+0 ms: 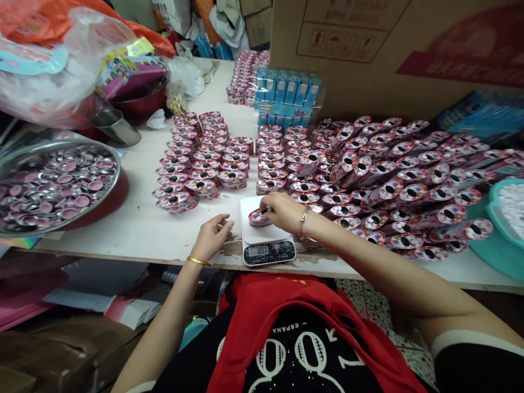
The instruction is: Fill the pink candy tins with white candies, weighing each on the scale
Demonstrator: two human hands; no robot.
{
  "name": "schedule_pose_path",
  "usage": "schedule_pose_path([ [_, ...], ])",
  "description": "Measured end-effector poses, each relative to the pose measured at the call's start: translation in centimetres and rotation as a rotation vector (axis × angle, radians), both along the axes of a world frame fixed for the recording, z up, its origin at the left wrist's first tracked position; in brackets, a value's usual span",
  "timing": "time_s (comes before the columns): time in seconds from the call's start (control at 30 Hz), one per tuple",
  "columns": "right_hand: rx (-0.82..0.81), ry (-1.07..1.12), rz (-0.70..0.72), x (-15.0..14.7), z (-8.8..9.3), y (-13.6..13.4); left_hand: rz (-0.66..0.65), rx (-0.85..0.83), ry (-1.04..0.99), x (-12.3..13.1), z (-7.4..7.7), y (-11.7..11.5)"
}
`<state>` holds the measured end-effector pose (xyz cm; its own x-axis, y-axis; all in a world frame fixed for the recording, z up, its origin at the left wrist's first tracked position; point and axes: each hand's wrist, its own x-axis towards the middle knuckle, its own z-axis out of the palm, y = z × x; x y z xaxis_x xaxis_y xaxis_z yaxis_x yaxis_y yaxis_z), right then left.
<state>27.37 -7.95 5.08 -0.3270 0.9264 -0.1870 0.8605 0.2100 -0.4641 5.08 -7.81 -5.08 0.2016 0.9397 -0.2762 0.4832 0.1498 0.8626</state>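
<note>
A white kitchen scale (257, 238) with a black panel lies near the table's front edge; its lit display seems to read 807. On its platform stands a small oval red-and-white printed container (254, 219) with a hole in its top. My right hand (282, 212) is over that container, fingertips pinched together at the hole; whatever they hold is hidden. To the left of the scale, my left hand (213, 234) hovers just above the table, fingers loosely apart and holding nothing.
Rows of matching oval containers (204, 174) stand behind the scale, with a denser, tilted crowd (403, 191) rightward. A metal bowl (118, 180) of pink-and-silver caps is at left, a teal basin (497, 240) of white pieces at right. A large cardboard box (352, 76) rises behind.
</note>
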Motion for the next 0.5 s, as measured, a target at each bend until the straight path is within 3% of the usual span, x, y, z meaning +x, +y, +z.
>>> schedule_pose_path([
  [0.13, 0.016, -0.03, 0.006, -0.4, -0.1, -0.1, -0.028, 0.013, 0.024, -0.5, -0.5, -0.3],
  [0.23, 0.03, -0.014, -0.007, -0.6, 0.0, -0.3, -0.062, 0.079, 0.05, -0.4, 0.0, -0.6],
  [0.37, 0.081, 0.046, -0.029, -0.5, 0.3, -0.6, -0.14, 0.44, 0.096, 0.3, 2.1, -1.6],
  [0.5, 0.189, 0.196, -0.088, 1.0, 0.9, -1.3, -0.268, 0.828, 0.31, 1.9, 3.8, -3.1],
])
